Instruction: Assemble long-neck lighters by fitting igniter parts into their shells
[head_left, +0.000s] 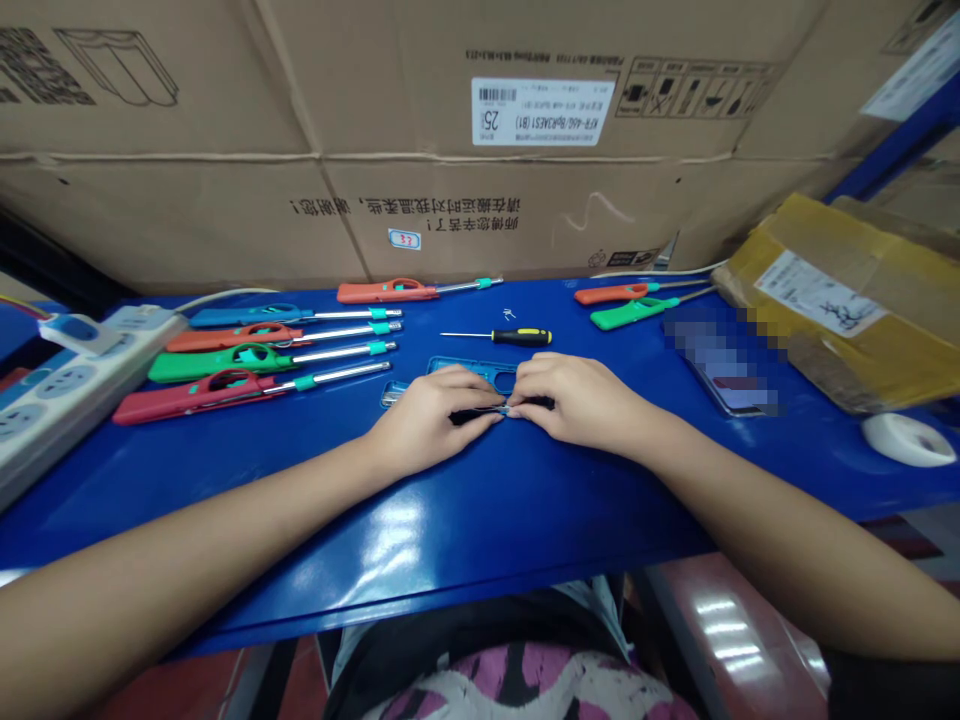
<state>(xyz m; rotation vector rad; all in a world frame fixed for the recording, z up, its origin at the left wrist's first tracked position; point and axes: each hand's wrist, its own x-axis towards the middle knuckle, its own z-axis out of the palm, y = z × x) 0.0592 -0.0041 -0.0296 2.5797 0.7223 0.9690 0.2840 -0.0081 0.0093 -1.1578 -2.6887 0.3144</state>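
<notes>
Small part [508, 409] between both grips [421, 420] [576, 398]

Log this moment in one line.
left hand: pinching small part | right hand: pinching same part | blue casing: beyond hands | screwdriver: on table, untouched

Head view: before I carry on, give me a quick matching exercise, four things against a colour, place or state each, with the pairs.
1. Screwdriver
2. Power strip
3. Taped parcel
4. Blue casing

A. At the right, yellowish brown
B. Partly hidden by the left hand
C. White, at the left
D. Black and yellow, unheld

Pairs: 1-D, 2-C, 3-A, 4-B
</notes>
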